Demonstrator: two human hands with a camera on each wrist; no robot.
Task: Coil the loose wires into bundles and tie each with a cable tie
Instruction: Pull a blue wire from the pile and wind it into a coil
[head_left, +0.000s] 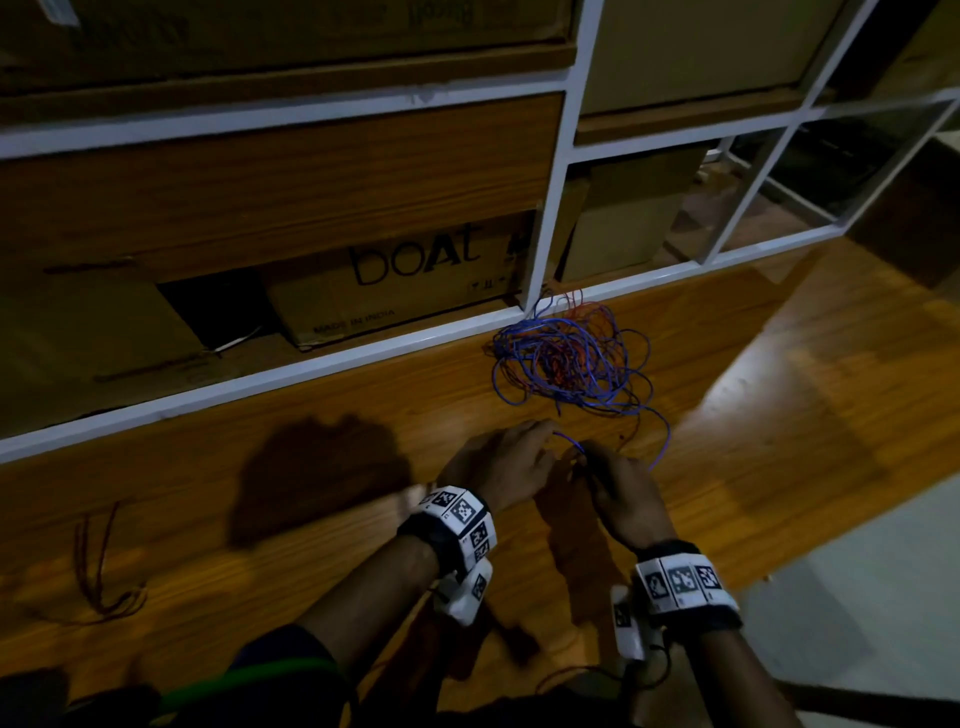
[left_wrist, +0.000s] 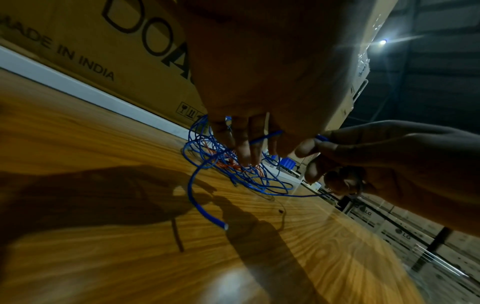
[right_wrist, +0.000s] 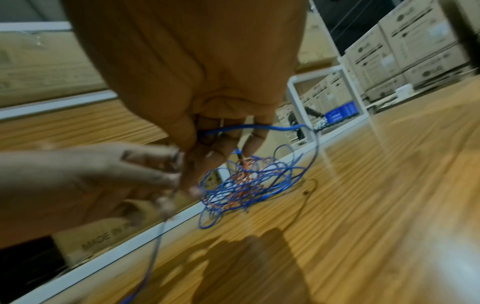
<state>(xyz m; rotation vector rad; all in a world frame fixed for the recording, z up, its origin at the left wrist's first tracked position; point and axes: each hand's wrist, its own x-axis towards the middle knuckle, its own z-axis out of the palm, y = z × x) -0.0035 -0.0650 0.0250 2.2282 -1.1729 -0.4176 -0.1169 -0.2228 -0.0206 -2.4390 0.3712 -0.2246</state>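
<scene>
Blue wire (head_left: 571, 446) runs taut between your hands: your left hand (head_left: 506, 462) has its fingers curled round one stretch, and your right hand (head_left: 626, 501) pinches the next at thumb and fingertip, likely to form the first loop of a coil. The tangle of blue and red wires (head_left: 569, 358) lies just beyond on the wooden surface (head_left: 753, 415), feeding slack.

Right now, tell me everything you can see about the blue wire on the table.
The blue wire is thin, plastic-coated and flexible. Most of it lies in a loose tangle, mixed with red wire, on the wooden table close to the white shelf frame. One strand runs from the heap up to both hands: the left hand and the right hand each pinch it. A cut end hangs free above the table.
</scene>
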